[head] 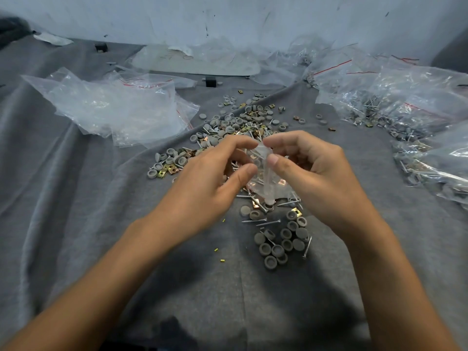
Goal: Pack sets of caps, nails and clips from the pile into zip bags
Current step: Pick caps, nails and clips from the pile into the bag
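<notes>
Head view: the left hand and right hand each pinch the top of a small zip bag, held just above the pile of caps, nails and clips on the cloth-covered worktop. Something coppery shows through the plastic, so the bag seems loaded. Likely risks: the strip closes only partway and parts leak out; a nail point pierces the thin film if squeezed; the bag slips and drops back among the loose parts.

Near-left cloth lies open; filled bags crowd the right.
</notes>
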Tool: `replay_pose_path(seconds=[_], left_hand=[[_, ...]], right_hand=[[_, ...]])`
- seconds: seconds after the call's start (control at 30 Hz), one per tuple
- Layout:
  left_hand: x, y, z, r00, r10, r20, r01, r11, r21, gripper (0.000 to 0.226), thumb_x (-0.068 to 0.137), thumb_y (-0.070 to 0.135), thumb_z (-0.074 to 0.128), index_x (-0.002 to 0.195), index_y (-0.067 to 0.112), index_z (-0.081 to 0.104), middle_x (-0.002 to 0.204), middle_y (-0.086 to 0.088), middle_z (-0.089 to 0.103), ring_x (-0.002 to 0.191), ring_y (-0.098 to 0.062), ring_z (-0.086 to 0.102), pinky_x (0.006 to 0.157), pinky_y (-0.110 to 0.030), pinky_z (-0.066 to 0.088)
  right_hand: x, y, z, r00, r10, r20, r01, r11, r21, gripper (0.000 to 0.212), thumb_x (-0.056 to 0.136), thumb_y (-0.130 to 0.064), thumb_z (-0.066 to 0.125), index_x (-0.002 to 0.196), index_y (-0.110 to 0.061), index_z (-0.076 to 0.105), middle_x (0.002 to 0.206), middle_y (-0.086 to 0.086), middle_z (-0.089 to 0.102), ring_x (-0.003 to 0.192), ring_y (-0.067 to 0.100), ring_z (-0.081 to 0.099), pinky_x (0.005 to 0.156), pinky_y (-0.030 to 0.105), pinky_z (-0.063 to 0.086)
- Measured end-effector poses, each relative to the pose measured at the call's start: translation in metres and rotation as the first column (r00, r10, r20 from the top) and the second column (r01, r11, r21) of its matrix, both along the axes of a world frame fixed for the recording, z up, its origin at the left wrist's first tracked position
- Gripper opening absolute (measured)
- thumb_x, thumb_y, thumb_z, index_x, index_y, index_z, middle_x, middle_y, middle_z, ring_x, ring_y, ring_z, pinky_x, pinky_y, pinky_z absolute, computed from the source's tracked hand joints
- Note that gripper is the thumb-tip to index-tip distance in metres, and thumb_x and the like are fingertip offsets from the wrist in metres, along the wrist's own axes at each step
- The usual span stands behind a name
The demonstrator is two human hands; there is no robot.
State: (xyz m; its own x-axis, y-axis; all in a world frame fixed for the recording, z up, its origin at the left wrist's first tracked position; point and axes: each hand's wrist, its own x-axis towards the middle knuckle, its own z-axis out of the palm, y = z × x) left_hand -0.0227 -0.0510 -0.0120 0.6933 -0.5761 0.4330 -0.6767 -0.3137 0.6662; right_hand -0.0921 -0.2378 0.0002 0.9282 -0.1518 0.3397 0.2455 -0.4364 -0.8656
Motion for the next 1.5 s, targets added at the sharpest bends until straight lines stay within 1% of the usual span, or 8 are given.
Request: replay_pose_path(seconds=[0.07, 0.13, 0.2, 0.3, 0.43, 0.77, 1.3, 1.5], left_hand=[[0.003, 0.003, 0.001, 0.999, 0.017, -0.033, -0.019, 0.998, -0.058, 0.025, 0.1, 0.029, 0.058, 0.125, 0.029, 0.057, 0.103, 0.017, 0.067, 0.094, -0.002, 0.063, 0.073, -0.022, 0.046], [0.007, 0.007, 0.0, 0.996, 0.083, -0.017, -0.084, 0.994, -0.074, 0.018, 0.1, 0.024, 0.059, 0.118, 0.026, 0.062, 0.1, 0.02, 0.067, 0.093, 0.0, 0.062, 0.074, -0.019, 0.046], [0.012, 0.009, -0.002, 0.99, 0.138, 0.022, -0.138, 0.99, -0.002, 0.014, 0.099, 0.023, 0.061, 0.112, 0.027, 0.065, 0.095, 0.018, 0.066, 0.088, -0.003, 0.061, 0.074, -0.025, 0.047], [0.015, 0.009, -0.008, 0.991, 0.101, 0.083, -0.118, 0.966, 0.229, 0.011, 0.097, 0.025, 0.062, 0.107, 0.024, 0.067, 0.098, 0.01, 0.066, 0.093, -0.011, 0.059, 0.082, -0.036, 0.047], [0.012, 0.006, -0.017, 0.99, 0.02, 0.139, -0.085, 0.874, 0.479, 0.015, 0.098, 0.035, 0.057, 0.11, 0.028, 0.064, 0.107, 0.009, 0.061, 0.105, -0.015, 0.052, 0.093, -0.038, 0.044], [0.019, 0.012, -0.021, 0.985, 0.065, 0.158, -0.146, 0.798, 0.585, 0.047, 0.087, 0.063, 0.056, 0.123, 0.032, 0.063, 0.101, 0.012, 0.039, 0.1, -0.009, 0.036, 0.088, -0.032, 0.037], [0.018, 0.019, -0.016, 0.991, -0.021, 0.135, -0.054, 0.847, 0.529, 0.008, 0.091, 0.036, 0.068, 0.097, 0.03, 0.069, 0.092, 0.013, 0.061, 0.091, -0.012, 0.059, 0.079, -0.035, 0.049], [0.023, 0.018, -0.011, 0.997, 0.075, -0.036, -0.066, 0.976, 0.206, 0.003, 0.091, 0.034, 0.071, 0.094, 0.033, 0.07, 0.081, 0.016, 0.068, 0.076, 0.0, 0.061, 0.072, -0.03, 0.049]], right_hand=[[0.0, -0.004, 0.0, 1.0, -0.014, 0.019, 0.014, 0.999, 0.036, 0.021, 0.097, -0.013, 0.069, 0.114, -0.025, 0.072, 0.099, 0.001, 0.074, 0.089, 0.035, 0.066, 0.079, 0.052, 0.057], [0.0, -0.008, 0.001, 0.998, -0.039, 0.051, 0.034, 0.995, 0.097, 0.02, 0.097, -0.011, 0.069, 0.111, -0.025, 0.072, 0.099, -0.001, 0.075, 0.084, 0.026, 0.068, 0.073, 0.039, 0.059], [-0.001, -0.013, 0.003, 0.994, -0.068, 0.081, 0.054, 0.984, 0.168, 0.021, 0.097, -0.009, 0.068, 0.109, -0.026, 0.072, 0.093, -0.008, 0.075, 0.081, 0.008, 0.066, 0.068, 0.022, 0.054], [-0.001, -0.02, 0.006, 0.983, -0.142, 0.119, 0.113, 0.969, 0.221, 0.02, 0.098, -0.008, 0.066, 0.109, -0.024, 0.071, 0.088, -0.015, 0.074, 0.081, -0.003, 0.066, 0.067, 0.013, 0.051], [-0.001, -0.027, 0.01, 0.944, -0.275, 0.18, 0.212, 0.928, 0.306, 0.017, 0.097, -0.008, 0.067, 0.107, -0.022, 0.07, 0.083, -0.017, 0.071, 0.078, -0.002, 0.064, 0.07, 0.015, 0.05], [-0.005, -0.033, 0.013, 0.924, -0.344, 0.165, 0.278, 0.903, 0.329, 0.017, 0.096, -0.011, 0.068, 0.104, -0.026, 0.071, 0.083, -0.015, 0.069, 0.077, 0.004, 0.06, 0.069, 0.021, 0.05], [-0.005, -0.025, 0.011, 0.964, -0.234, 0.122, 0.194, 0.941, 0.276, 0.016, 0.097, -0.007, 0.067, 0.104, -0.021, 0.07, 0.079, -0.018, 0.072, 0.076, -0.004, 0.063, 0.066, 0.013, 0.049], [-0.006, -0.018, 0.008, 0.997, -0.073, 0.001, 0.072, 0.977, 0.201, 0.019, 0.096, -0.003, 0.067, 0.107, -0.018, 0.072, 0.09, -0.008, 0.076, 0.08, 0.001, 0.066, 0.068, 0.015, 0.052]])
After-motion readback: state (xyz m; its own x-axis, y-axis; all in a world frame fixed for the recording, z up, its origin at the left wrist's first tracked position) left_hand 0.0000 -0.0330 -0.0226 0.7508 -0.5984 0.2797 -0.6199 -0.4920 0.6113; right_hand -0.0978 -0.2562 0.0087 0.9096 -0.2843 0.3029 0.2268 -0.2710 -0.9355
